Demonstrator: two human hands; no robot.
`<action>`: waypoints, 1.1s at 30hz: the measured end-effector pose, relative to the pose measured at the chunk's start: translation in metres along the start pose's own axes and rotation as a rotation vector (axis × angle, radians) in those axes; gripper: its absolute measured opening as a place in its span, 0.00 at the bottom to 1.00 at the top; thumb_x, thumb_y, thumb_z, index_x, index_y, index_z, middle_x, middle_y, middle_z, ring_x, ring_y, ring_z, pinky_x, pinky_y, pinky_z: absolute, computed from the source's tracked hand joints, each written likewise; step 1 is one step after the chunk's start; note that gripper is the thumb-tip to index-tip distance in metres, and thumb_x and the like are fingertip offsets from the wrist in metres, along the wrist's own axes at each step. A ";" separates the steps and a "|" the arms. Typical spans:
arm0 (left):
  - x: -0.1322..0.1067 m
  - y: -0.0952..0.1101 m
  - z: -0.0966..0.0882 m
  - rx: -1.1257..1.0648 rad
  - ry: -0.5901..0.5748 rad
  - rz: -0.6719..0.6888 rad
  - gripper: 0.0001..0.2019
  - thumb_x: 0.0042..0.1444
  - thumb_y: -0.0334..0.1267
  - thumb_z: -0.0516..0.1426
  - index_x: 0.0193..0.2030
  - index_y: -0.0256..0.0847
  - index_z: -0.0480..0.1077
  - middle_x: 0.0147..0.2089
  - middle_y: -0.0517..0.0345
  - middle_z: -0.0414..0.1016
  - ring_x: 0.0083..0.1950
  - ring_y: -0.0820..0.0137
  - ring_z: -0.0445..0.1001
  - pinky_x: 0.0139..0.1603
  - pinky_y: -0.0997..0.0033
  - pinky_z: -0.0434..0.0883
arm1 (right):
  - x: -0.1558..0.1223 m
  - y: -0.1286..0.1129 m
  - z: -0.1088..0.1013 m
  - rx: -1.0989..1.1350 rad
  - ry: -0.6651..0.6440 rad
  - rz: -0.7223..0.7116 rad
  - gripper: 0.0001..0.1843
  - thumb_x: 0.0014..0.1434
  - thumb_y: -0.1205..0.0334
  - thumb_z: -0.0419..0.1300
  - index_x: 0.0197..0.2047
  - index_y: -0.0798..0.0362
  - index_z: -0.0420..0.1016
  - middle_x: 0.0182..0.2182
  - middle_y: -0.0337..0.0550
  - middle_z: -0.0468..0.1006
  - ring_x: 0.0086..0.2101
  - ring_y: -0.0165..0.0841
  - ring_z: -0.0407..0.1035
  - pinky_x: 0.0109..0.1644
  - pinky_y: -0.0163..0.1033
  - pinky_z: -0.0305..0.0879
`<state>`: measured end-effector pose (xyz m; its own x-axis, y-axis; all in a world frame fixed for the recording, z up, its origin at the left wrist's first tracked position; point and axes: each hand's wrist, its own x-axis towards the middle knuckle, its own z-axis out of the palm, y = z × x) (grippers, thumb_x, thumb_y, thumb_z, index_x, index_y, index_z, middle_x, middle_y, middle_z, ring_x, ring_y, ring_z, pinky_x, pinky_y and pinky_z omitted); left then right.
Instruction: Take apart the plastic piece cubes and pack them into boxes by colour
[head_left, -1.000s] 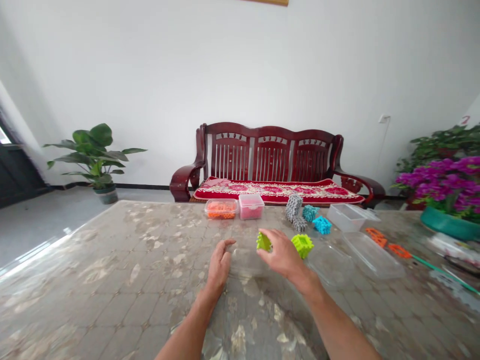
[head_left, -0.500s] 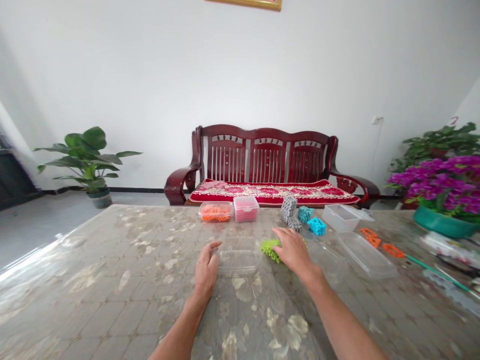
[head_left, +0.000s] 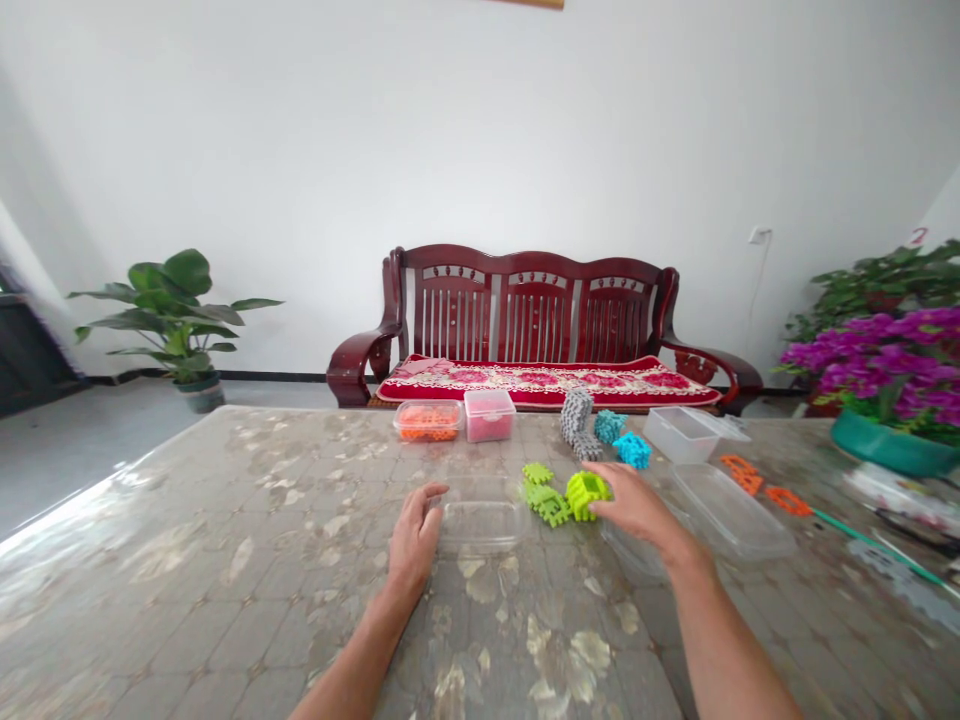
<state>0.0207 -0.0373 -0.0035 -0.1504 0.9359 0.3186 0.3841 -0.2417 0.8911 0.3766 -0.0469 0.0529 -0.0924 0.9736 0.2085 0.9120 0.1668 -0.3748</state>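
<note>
My left hand (head_left: 413, 535) rests against the left side of an empty clear plastic box (head_left: 480, 522) on the table, thumb at its rim, fingers curved around it. My right hand (head_left: 634, 505) reaches to a lime-green toothed block cluster (head_left: 585, 493), fingertips touching its right side. Flat green pieces (head_left: 545, 497) lie loose just left of that cluster, between it and the box.
At the far edge stand a box of orange pieces (head_left: 428, 420), a box of pink pieces (head_left: 488, 415), grey (head_left: 577, 420) and teal (head_left: 632, 450) block builds, clear containers (head_left: 731, 510) and orange pieces (head_left: 754, 480). A flower pot (head_left: 892, 440) sits at the right.
My right hand set the green piece down beside the box, then slid right to the green cluster. The flat green pieces are now uncovered. My left hand stayed at the box.
</note>
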 end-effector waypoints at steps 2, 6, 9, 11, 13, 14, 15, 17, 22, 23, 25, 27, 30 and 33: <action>0.000 0.001 0.000 0.006 0.007 0.007 0.17 0.50 0.43 0.50 0.42 0.42 0.74 0.43 0.52 0.78 0.49 0.57 0.75 0.55 0.53 0.70 | 0.001 0.001 0.000 -0.007 0.001 0.019 0.35 0.47 0.65 0.61 0.61 0.54 0.70 0.57 0.51 0.75 0.58 0.45 0.65 0.63 0.48 0.57; -0.001 0.003 0.000 0.011 -0.002 0.016 0.17 0.51 0.43 0.50 0.42 0.42 0.74 0.42 0.52 0.78 0.47 0.57 0.75 0.53 0.54 0.71 | 0.002 0.000 -0.004 -0.011 0.024 0.027 0.34 0.48 0.65 0.62 0.60 0.54 0.72 0.55 0.51 0.76 0.55 0.45 0.68 0.62 0.48 0.59; -0.004 0.006 0.001 0.005 -0.005 0.037 0.16 0.52 0.42 0.50 0.42 0.42 0.74 0.43 0.52 0.78 0.48 0.57 0.75 0.53 0.55 0.71 | 0.001 -0.008 -0.009 -0.001 0.067 0.019 0.31 0.48 0.63 0.63 0.58 0.54 0.73 0.54 0.51 0.77 0.54 0.44 0.69 0.61 0.49 0.60; -0.005 0.008 0.003 0.001 -0.018 0.046 0.16 0.52 0.42 0.50 0.42 0.42 0.74 0.43 0.53 0.78 0.47 0.58 0.75 0.52 0.56 0.71 | 0.001 -0.020 -0.012 0.012 0.095 0.005 0.29 0.50 0.61 0.63 0.57 0.52 0.74 0.53 0.49 0.78 0.53 0.44 0.70 0.61 0.49 0.60; -0.007 0.009 0.006 -0.001 -0.036 0.054 0.15 0.53 0.41 0.50 0.42 0.42 0.74 0.43 0.53 0.77 0.47 0.59 0.76 0.52 0.57 0.71 | -0.002 -0.038 -0.012 0.033 0.088 -0.031 0.27 0.51 0.60 0.63 0.56 0.50 0.75 0.52 0.48 0.78 0.52 0.43 0.70 0.59 0.48 0.61; -0.008 0.009 0.007 0.000 -0.042 0.058 0.15 0.53 0.41 0.50 0.42 0.42 0.74 0.43 0.52 0.77 0.47 0.59 0.76 0.52 0.57 0.71 | -0.003 -0.050 -0.011 0.044 0.067 -0.058 0.26 0.51 0.59 0.64 0.56 0.50 0.75 0.52 0.47 0.78 0.52 0.43 0.70 0.59 0.47 0.62; -0.009 0.009 0.008 0.002 -0.048 0.062 0.15 0.54 0.41 0.50 0.42 0.42 0.74 0.44 0.52 0.77 0.48 0.59 0.76 0.52 0.57 0.71 | -0.005 -0.062 -0.009 0.054 0.035 -0.089 0.26 0.52 0.59 0.64 0.55 0.49 0.76 0.52 0.47 0.78 0.52 0.43 0.70 0.58 0.47 0.62; -0.011 0.009 0.011 0.008 -0.060 0.066 0.15 0.55 0.41 0.49 0.43 0.42 0.74 0.45 0.52 0.77 0.50 0.58 0.75 0.53 0.56 0.71 | -0.008 -0.088 -0.005 0.062 -0.022 -0.147 0.24 0.52 0.59 0.65 0.54 0.48 0.76 0.53 0.46 0.78 0.52 0.42 0.70 0.58 0.45 0.63; -0.015 0.008 0.015 -0.014 -0.068 0.079 0.14 0.57 0.41 0.50 0.43 0.43 0.73 0.45 0.52 0.76 0.50 0.60 0.75 0.53 0.58 0.71 | -0.008 -0.139 0.014 0.055 -0.099 -0.222 0.23 0.52 0.60 0.66 0.53 0.47 0.77 0.51 0.46 0.79 0.52 0.42 0.70 0.58 0.45 0.62; -0.016 0.007 0.015 -0.020 -0.063 0.080 0.13 0.58 0.41 0.50 0.43 0.43 0.73 0.45 0.53 0.76 0.50 0.60 0.75 0.54 0.59 0.71 | -0.006 -0.145 0.018 0.056 -0.108 -0.233 0.23 0.52 0.60 0.67 0.53 0.48 0.77 0.50 0.46 0.79 0.52 0.42 0.70 0.59 0.45 0.62; -0.016 0.007 0.016 -0.025 -0.060 0.078 0.13 0.58 0.42 0.50 0.44 0.43 0.73 0.45 0.53 0.76 0.50 0.60 0.75 0.54 0.59 0.71 | -0.003 -0.154 0.028 0.085 -0.120 -0.260 0.25 0.52 0.60 0.67 0.54 0.48 0.76 0.52 0.46 0.79 0.53 0.41 0.70 0.60 0.45 0.62; -0.016 0.007 0.016 -0.022 -0.061 0.080 0.14 0.58 0.42 0.50 0.44 0.43 0.73 0.46 0.52 0.76 0.51 0.60 0.75 0.54 0.59 0.71 | 0.000 -0.157 0.037 0.141 -0.111 -0.280 0.25 0.52 0.61 0.67 0.55 0.49 0.76 0.54 0.47 0.77 0.55 0.41 0.69 0.61 0.45 0.62; -0.016 0.008 0.016 -0.017 -0.062 0.080 0.14 0.58 0.42 0.50 0.44 0.43 0.73 0.46 0.52 0.76 0.51 0.60 0.75 0.54 0.59 0.71 | 0.005 -0.148 0.040 0.220 -0.026 -0.257 0.20 0.55 0.63 0.63 0.52 0.48 0.78 0.55 0.45 0.77 0.55 0.39 0.70 0.62 0.45 0.62; -0.016 0.008 0.016 -0.014 -0.071 0.073 0.14 0.58 0.42 0.50 0.44 0.44 0.73 0.46 0.52 0.76 0.51 0.60 0.75 0.54 0.59 0.70 | 0.011 -0.123 0.028 0.262 0.047 -0.191 0.18 0.55 0.66 0.60 0.49 0.48 0.79 0.50 0.44 0.80 0.52 0.38 0.72 0.60 0.45 0.64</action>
<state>0.0405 -0.0503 -0.0063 -0.0574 0.9312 0.3599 0.3789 -0.3132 0.8708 0.2526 -0.0523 0.0763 -0.2278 0.9135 0.3370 0.7458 0.3862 -0.5428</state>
